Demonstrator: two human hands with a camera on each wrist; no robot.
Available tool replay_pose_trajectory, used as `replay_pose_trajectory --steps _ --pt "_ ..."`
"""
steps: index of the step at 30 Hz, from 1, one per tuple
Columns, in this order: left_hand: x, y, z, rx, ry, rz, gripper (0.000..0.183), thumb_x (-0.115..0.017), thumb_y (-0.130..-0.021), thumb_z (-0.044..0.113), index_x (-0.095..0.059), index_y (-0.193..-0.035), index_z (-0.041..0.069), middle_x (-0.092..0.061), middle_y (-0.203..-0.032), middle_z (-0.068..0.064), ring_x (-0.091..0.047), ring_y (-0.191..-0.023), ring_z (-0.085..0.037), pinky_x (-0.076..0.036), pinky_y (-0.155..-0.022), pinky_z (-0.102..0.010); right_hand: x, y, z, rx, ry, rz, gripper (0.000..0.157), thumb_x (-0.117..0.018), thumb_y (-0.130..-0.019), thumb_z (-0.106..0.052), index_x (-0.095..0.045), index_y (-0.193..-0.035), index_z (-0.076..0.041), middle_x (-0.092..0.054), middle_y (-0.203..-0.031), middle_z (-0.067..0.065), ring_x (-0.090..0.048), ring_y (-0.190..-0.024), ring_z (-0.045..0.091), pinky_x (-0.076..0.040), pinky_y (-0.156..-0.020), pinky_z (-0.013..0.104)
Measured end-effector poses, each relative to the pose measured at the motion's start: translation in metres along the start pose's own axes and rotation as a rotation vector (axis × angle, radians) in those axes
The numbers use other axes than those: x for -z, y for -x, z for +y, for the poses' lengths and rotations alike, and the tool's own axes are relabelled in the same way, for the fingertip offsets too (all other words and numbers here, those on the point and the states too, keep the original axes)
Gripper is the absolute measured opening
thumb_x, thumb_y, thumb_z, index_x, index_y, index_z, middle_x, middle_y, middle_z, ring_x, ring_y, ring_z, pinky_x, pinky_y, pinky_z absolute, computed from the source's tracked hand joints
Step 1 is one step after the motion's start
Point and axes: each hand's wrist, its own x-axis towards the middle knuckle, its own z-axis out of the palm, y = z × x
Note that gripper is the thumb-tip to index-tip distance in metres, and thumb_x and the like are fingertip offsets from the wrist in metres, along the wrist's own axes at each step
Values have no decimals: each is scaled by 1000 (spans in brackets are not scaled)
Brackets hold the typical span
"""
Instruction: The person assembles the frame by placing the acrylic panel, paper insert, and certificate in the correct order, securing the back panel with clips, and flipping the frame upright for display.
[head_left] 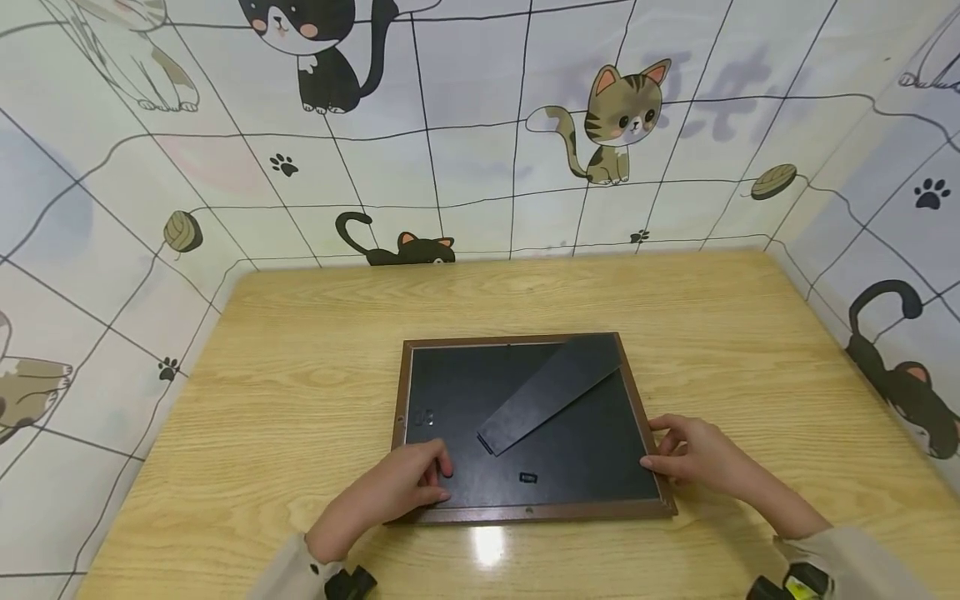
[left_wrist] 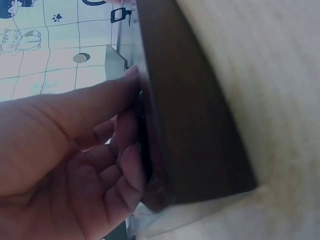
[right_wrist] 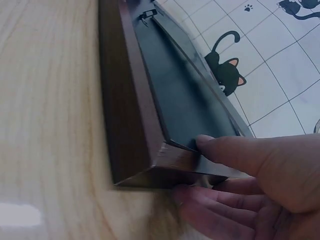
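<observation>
A picture frame [head_left: 667, 500] with a brown rim lies face down on the table, its black backing board [head_left: 457, 383] facing up. A black easel-stand leg [head_left: 555, 392] slants across the board towards the upper right corner. My left hand [head_left: 408, 479] reaches over the frame's lower left corner, fingers loosely bent, fingertips right at the board; in the left wrist view its thumb [left_wrist: 115, 92] lies along the rim's inner edge. My right hand [head_left: 693, 454] grips the right side of the frame, thumb [right_wrist: 215, 145] on top near the corner and other fingers against the outer side.
The wooden table [head_left: 300, 350] extends on every side of the frame. Cat-patterned wall covering [head_left: 472, 167] encloses it at the back and both sides. A small black fitting [head_left: 528, 477] is on the board near its front edge.
</observation>
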Motion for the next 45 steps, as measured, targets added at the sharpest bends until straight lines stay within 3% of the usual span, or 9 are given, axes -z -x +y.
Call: replay_pose_trajectory --steps 5,9,12,17,21,28,36,45 --pt "5 -4 2 -17 -57 -72 20 -70 -80 6 -51 -87 8 -47 -65 8 -43 -58 -1 -41 -54 -18 1 -9 -5 -40 112 11 65 -68 -83 -27 -43 -119 21 -58 -67 1 -53 -52 12 -45 -47 25" --pt "10 -7 3 17 -27 -95 22 -72 -78 7 -52 -87 8 -49 -65 7 -45 -57 -2 -42 -53 -19 0 -14 -8 -61 199 24 68 -70 -81 -27 -42 -119 22 -58 -63 -1 -51 -48 13 -42 -45 25" --pt "15 -7 0 33 -61 -29 24 -74 -76 8 -54 -89 7 -50 -67 5 -46 -60 -5 -42 -54 -21 0 -15 -8 -71 202 19 68 -71 -81 -24 -40 -119 24 -58 -63 0 -53 -49 14 -43 -46 26" --pt "31 -5 -16 83 -201 175 23 -74 -75 5 -58 -91 6 -49 -77 1 -47 -69 -12 -43 -61 -26 -1 -13 -7 -46 189 30 66 -70 -81 -22 -41 -118 24 -56 -62 -1 -53 -48 14 -43 -45 25" --pt "43 -4 -32 110 -157 227 22 -74 -75 3 -59 -91 4 -50 -81 -2 -51 -73 -15 -45 -64 -26 0 -12 -5 -21 180 39 64 -69 -82 -21 -41 -118 24 -56 -61 -1 -53 -47 13 -43 -44 25" --pt "57 -11 -49 55 -38 171 16 -72 -76 1 -61 -88 1 -54 -76 0 -52 -69 -12 -46 -62 -25 -1 -12 -5 -25 142 36 63 -69 -82 -19 -41 -118 23 -55 -61 0 -53 -47 14 -44 -44 25" --pt "68 -17 -60 30 49 41 16 -71 -77 1 -62 -91 0 -56 -77 0 -52 -71 -12 -48 -63 -25 -3 -12 -3 9 151 20 62 -69 -83 -20 -42 -117 24 -56 -62 -2 -53 -47 11 -44 -44 25" --pt "80 -31 -60 87 69 -55 19 -75 -73 3 -63 -87 1 -56 -74 -1 -52 -68 -14 -47 -61 -25 -3 -13 -6 -1 150 34 60 -69 -82 -17 -43 -117 24 -55 -61 -1 -53 -47 12 -44 -44 25"
